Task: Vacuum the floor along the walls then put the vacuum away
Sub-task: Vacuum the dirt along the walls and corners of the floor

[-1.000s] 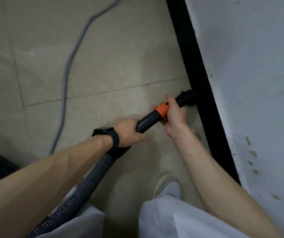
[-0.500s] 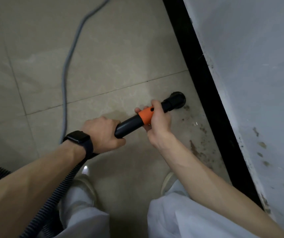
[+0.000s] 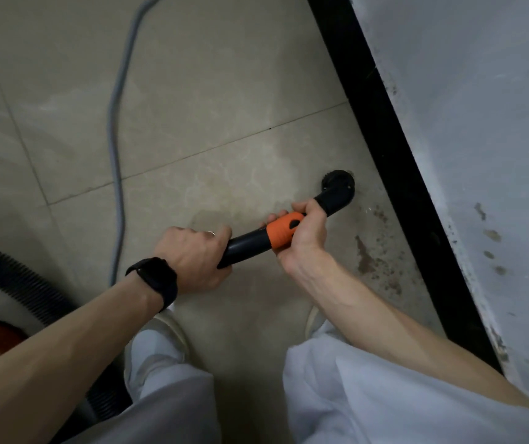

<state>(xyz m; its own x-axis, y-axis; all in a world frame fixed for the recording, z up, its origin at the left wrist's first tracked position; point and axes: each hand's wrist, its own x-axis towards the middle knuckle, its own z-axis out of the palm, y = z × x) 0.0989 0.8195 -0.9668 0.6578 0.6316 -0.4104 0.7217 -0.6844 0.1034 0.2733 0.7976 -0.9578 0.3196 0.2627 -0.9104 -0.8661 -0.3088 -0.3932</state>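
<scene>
Head camera looks down: my left grip (image 3: pixel 192 254) is curled round the black vacuum pipe (image 3: pixel 247 245), my right grip (image 3: pixel 306 238) round its orange band (image 3: pixel 280 232). Its round black brush end (image 3: pixel 337 190) sits on the beige tile floor (image 3: pixel 224 91), near the black wall strip (image 3: pixel 385 123).

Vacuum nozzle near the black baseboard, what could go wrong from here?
1. The nozzle sits apart from the baseboard, so the strip against the wall could be missed.
2. The brown stains beside it look dried on or damp; suction may smear them.
3. The grey cord trails across the floor on the left, and the left hand and right hand both grip the wand: a trip risk.
</scene>
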